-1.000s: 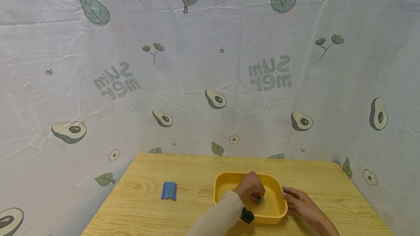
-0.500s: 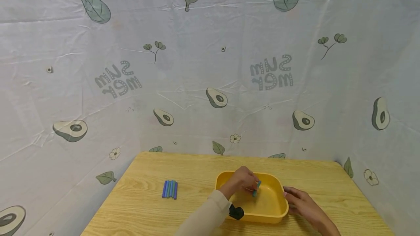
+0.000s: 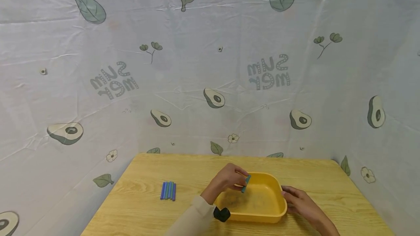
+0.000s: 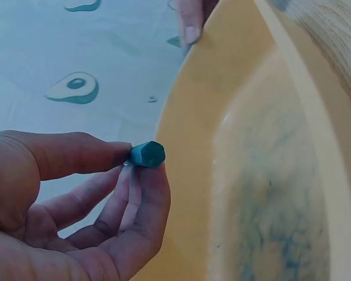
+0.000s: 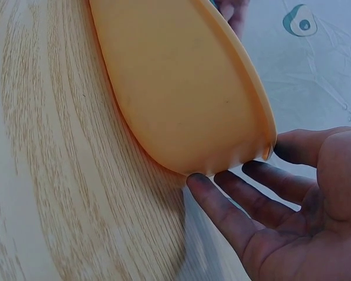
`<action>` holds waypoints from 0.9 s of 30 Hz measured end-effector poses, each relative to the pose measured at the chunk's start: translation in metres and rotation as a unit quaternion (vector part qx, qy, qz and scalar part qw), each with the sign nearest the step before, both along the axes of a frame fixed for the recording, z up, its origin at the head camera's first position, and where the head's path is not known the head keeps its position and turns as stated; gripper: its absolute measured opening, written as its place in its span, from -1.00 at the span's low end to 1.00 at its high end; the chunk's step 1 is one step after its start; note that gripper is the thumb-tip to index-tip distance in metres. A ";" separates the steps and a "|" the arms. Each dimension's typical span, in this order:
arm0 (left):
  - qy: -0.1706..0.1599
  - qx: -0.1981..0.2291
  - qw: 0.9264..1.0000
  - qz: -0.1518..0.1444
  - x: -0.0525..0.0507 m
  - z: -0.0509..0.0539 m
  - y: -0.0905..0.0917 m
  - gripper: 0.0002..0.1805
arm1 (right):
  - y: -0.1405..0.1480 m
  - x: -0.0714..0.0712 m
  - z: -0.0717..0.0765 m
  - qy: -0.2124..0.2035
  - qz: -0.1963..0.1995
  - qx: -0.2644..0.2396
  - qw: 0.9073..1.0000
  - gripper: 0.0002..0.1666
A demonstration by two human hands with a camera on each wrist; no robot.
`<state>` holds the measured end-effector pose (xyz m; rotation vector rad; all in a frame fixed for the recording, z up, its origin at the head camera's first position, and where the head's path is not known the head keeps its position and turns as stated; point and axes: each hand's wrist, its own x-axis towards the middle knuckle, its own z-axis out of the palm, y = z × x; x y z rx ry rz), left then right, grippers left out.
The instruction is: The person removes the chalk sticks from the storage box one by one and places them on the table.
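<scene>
In the head view, my left hand (image 3: 228,178) is over the left part of a yellow plastic bin (image 3: 249,218), pinching a short teal crayon (image 3: 245,184). The left wrist view shows the crayon (image 4: 148,154) end-on, six-sided, between thumb and fingertips and above the bin's rim. At the bin's right end, my right hand (image 3: 302,204) holds on to it. In the right wrist view, the thumb of this hand (image 5: 316,205) meets the rim, while the fingers, dark at the tips, touch the outer wall of the bin (image 5: 181,76).
Several blue, teal and purple sticks (image 3: 168,191) lie side by side on the wooden table (image 3: 193,170), left of the bin. Dark smudges (image 4: 286,246) mark the bin's floor. A patterned sheet (image 3: 197,65) hangs behind the table and along its sides.
My left hand has come up from the bin's floor and shifted left with the crayon, which shows more fully now. The right hand keeps its place at the bin's right end.
</scene>
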<state>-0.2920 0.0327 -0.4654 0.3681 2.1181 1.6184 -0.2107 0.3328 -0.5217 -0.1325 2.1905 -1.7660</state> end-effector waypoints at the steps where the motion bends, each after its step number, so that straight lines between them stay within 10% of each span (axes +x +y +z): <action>1: 0.000 0.004 1.000 0.000 0.000 0.000 -0.003 -0.77 | 0.000 0.000 0.000 0.001 0.003 -0.003 1.000 -0.11; 27: -0.015 0.089 0.996 0.022 0.013 -0.004 -0.061 -0.67 | -0.002 0.002 0.000 0.004 -0.005 -0.007 1.000 -0.11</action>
